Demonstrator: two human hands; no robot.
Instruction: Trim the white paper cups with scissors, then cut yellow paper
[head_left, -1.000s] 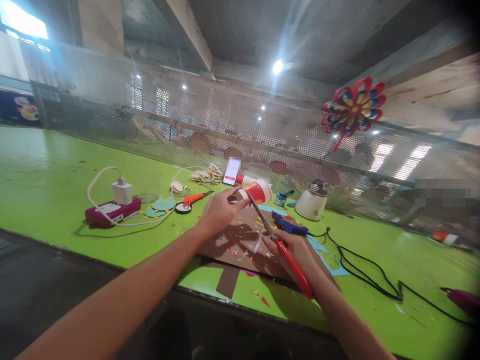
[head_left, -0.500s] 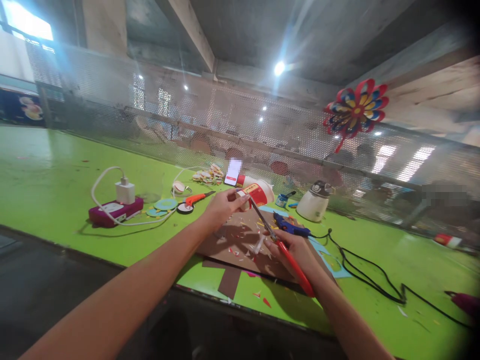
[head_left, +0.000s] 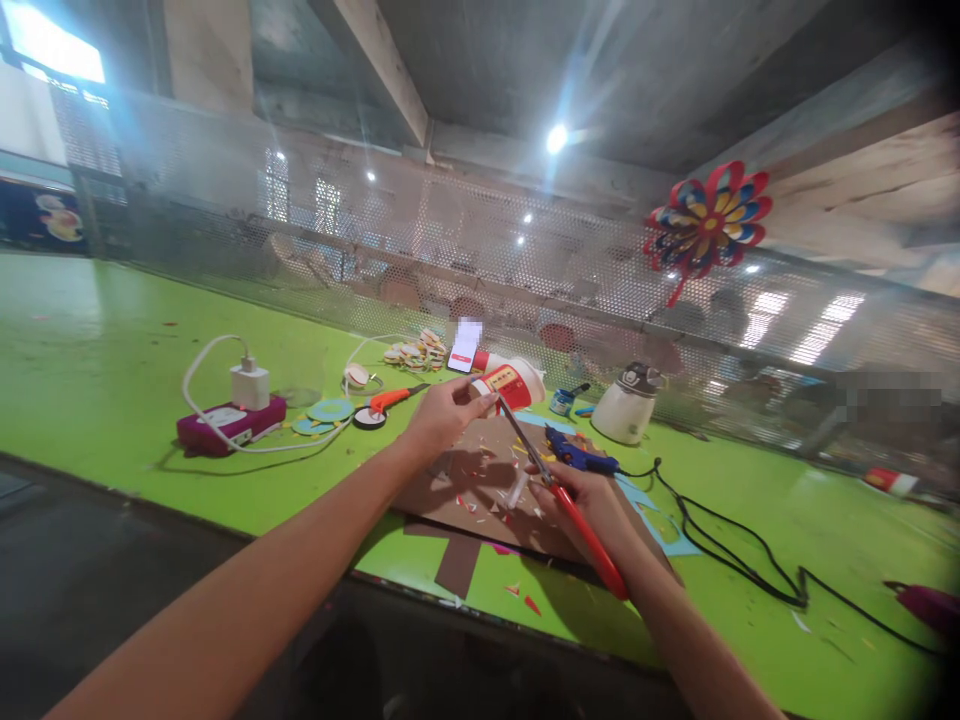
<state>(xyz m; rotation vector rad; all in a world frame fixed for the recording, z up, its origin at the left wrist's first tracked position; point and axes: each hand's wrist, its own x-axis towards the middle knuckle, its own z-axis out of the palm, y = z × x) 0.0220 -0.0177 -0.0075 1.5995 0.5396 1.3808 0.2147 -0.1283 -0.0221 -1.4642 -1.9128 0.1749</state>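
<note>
**One cup (head_left: pixel 523 384), probably light and easily crushed**

The left grip (head_left: pixel 442 415) pinches its left end at frame centre; a stiffer rim may suit better. The right grip (head_left: pixel 600 500) wraps red-handled scissors (head_left: pixel 589 539), blades reaching the cup. Below, scraps (head_left: pixel 516 490) litter the board (head_left: pixel 431 495); right of centre, a glue gun (head_left: pixel 581 452) crowds the scissors.

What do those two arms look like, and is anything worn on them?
The left arm and right arm are bare human forearms, with no sleeves in view. The left grip and right grip are ungloved human hands, and no watch or bracelet shows.
</note>
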